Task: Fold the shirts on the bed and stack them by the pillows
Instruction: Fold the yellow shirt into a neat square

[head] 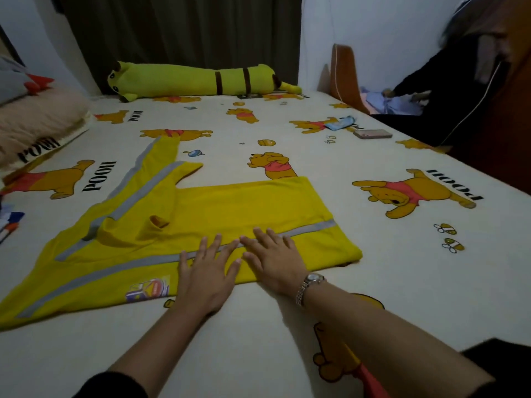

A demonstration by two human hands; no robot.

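- Yellow long-sleeved shirt with grey reflective stripes (pixel 244 208) lies spread on the cream cartoon-bear bedsheet (pixel 344 156), in front of me, middle of the bed.
- Shirt body looks doubled over once along its length: the right end shows a folded edge. Both sleeves are unfolded, one running up and left toward the pillows, the other splayed out at lower left.
- My left hand (pixel 205 275) rests flat on the near edge of the fabric, fingers spread apart, gripping nothing.
- My right hand (pixel 271 258), steel watch (pixel 310 284) on the wrist, rests flat just beside the left, fingers apart on the grey stripe, also gripping nothing. Judgement: smoothing or pressing the fold.
- Fuzzy pink pillow (pixel 37 116) sits at far left; I see no folded stack of shirts beside it.
- Progress, judged: early. First shirt only partly folded. Left to do: tuck sleeves, fold across, carry to the pillows.
- Striped fabric (pixel 10 222) at the left edge may be another garment; cannot tell.
- Long yellow-green plush toy (pixel 195 80) lies along the far edge, well apart.
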